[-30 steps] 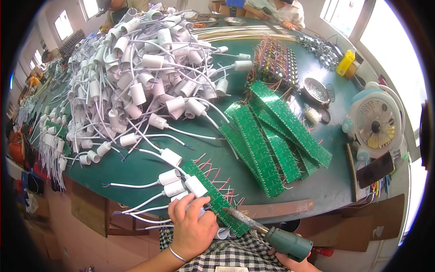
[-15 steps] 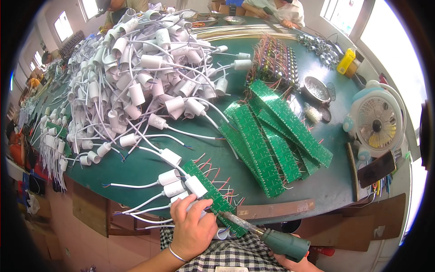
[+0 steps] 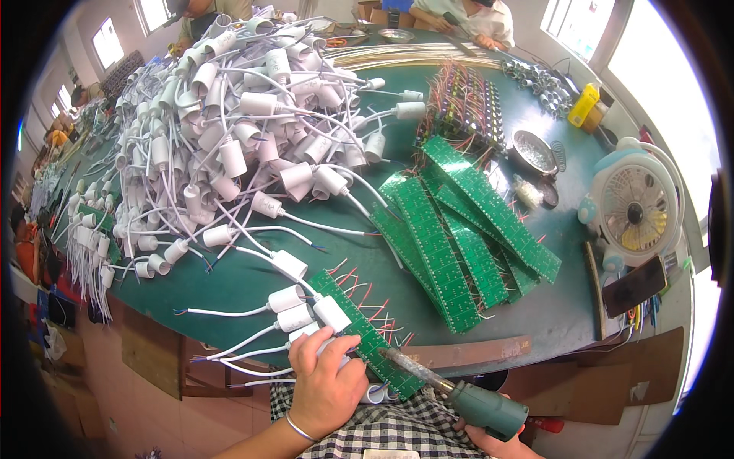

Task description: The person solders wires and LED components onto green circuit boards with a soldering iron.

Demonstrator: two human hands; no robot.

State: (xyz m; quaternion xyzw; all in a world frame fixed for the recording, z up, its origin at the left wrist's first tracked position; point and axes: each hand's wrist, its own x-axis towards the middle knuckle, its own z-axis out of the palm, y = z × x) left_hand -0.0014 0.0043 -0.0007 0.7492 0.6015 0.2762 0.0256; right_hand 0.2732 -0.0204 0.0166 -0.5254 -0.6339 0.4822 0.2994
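Lower centre: right hand (image 3: pixel 485 439) grips soldering iron (image 3: pixel 488 410); a slip could burn left hand (image 3: pixel 327 386), curled over white sockets (image 3: pixel 332 314), grasp unclear

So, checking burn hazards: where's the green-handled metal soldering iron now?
In the head view's lower right: the soldering iron is in the right hand, its tip over the nearest long green circuit board.

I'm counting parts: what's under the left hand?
White sockets show partly under the left hand, beside the green board; what the hand fully covers cannot be seen.
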